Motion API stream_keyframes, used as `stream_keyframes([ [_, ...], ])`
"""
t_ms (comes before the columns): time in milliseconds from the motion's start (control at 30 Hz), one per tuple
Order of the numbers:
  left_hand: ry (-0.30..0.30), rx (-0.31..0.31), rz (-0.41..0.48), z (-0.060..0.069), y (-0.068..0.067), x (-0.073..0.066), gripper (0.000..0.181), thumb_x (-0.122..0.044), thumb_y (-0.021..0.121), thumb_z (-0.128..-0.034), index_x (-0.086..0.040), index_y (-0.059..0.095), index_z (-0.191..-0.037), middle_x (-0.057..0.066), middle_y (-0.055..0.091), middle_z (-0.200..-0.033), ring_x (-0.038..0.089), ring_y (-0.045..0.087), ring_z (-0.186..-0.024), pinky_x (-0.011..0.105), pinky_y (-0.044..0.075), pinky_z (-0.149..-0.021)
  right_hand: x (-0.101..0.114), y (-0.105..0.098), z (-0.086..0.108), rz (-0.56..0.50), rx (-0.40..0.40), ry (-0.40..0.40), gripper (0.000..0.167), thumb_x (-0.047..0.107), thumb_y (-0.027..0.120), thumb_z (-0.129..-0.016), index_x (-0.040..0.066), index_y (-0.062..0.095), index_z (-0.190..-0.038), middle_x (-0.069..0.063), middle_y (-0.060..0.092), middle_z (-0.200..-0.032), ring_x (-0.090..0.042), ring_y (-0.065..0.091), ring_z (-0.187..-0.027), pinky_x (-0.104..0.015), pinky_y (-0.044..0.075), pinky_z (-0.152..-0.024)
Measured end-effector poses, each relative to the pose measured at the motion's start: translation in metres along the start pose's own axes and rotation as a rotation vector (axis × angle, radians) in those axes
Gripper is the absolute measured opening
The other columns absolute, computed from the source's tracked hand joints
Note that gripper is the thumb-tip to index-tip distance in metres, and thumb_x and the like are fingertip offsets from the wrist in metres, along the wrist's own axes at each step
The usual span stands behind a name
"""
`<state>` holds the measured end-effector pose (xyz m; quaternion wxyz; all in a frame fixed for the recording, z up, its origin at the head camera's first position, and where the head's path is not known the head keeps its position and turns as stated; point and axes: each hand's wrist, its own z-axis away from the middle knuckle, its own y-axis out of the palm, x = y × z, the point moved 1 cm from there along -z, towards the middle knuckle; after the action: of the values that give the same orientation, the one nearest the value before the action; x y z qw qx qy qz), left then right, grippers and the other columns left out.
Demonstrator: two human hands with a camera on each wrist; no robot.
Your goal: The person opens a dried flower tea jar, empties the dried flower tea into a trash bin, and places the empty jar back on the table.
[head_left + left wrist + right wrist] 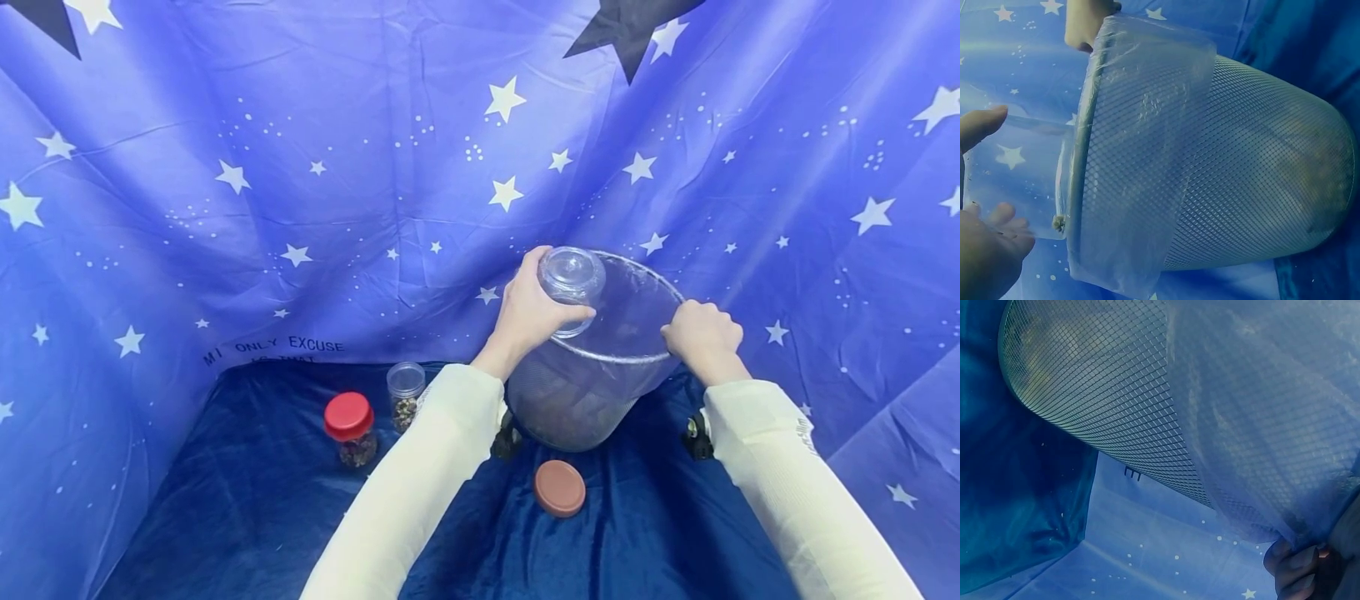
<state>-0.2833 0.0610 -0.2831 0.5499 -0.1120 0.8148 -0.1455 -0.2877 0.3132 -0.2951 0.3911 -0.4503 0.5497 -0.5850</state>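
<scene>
My left hand (528, 308) grips a clear jar (573, 279), turned mouth down over the rim of a mesh wastebasket (577, 400). In the left wrist view the jar (1022, 169) looks nearly bare, with a small brown bit (1058, 223) near its mouth. A clear plastic bag (1141, 125) lines the basket and folds over its rim. On the basket's right side, my right hand (703, 333) grips the rim and the bag's edge; its curled fingers (1294, 569) show in the right wrist view. Brownish matter shows dimly through the basket's lower mesh.
A brown round lid (559, 488) lies on the dark blue cloth (480, 533) in front of the basket. To the left stand a red-lidded jar (350, 425) and an uncapped clear jar (406, 392), both with dark contents. Starry blue curtains (420, 183) hang behind and at the sides.
</scene>
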Motion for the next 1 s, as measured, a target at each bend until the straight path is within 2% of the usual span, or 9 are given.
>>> stream_keyframes([
  [300, 0.053, 0.064, -0.029, -0.0030, 0.0019, 0.0036, 0.097, -0.020, 0.092, -0.0616, -0.020, 0.043, -0.145, 0.001, 0.056, -0.139, 0.021, 0.053, -0.128, 0.039, 0.043, -0.108, 0.0029, -0.0004, -0.0001, 0.013, 0.007, 0.008, 0.052, 0.033, 0.053, -0.095, -0.015, 0.057, -0.114, -0.042, 0.057, -0.116, -0.057, 0.058, -0.102, -0.056, 0.049, -0.071],
  [500, 0.031, 0.037, 0.000, -0.0010, 0.0029, 0.0044, 0.097, -0.022, 0.093, -0.0615, -0.019, 0.042, -0.144, 0.003, 0.056, -0.137, 0.021, 0.054, -0.125, 0.038, 0.045, -0.105, 0.0031, -0.0017, -0.0005, 0.020, 0.015, 0.012, 0.055, 0.034, 0.052, -0.096, -0.016, 0.056, -0.117, -0.043, 0.055, -0.118, -0.058, 0.057, -0.104, -0.057, 0.049, -0.073],
  [767, -0.034, -0.004, 0.099, 0.0020, -0.0003, 0.0048, 0.094, -0.021, 0.092, -0.0633, -0.014, 0.038, -0.140, 0.008, 0.058, -0.130, 0.023, 0.058, -0.120, 0.037, 0.046, -0.103, 0.0026, -0.0025, -0.0001, 0.016, 0.018, 0.004, 0.054, 0.033, 0.052, -0.096, -0.017, 0.056, -0.116, -0.043, 0.055, -0.117, -0.058, 0.057, -0.102, -0.056, 0.049, -0.071],
  [1000, -0.008, -0.019, 0.108, 0.0033, -0.0049, 0.0065, 0.092, -0.020, 0.091, -0.0632, -0.007, 0.037, -0.137, 0.010, 0.047, -0.134, 0.021, 0.050, -0.122, 0.034, 0.041, -0.108, 0.0008, -0.0020, -0.0005, 0.006, 0.020, -0.007, 0.050, 0.033, 0.052, -0.095, -0.015, 0.058, -0.110, -0.042, 0.057, -0.112, -0.057, 0.059, -0.098, -0.053, 0.048, -0.065],
])
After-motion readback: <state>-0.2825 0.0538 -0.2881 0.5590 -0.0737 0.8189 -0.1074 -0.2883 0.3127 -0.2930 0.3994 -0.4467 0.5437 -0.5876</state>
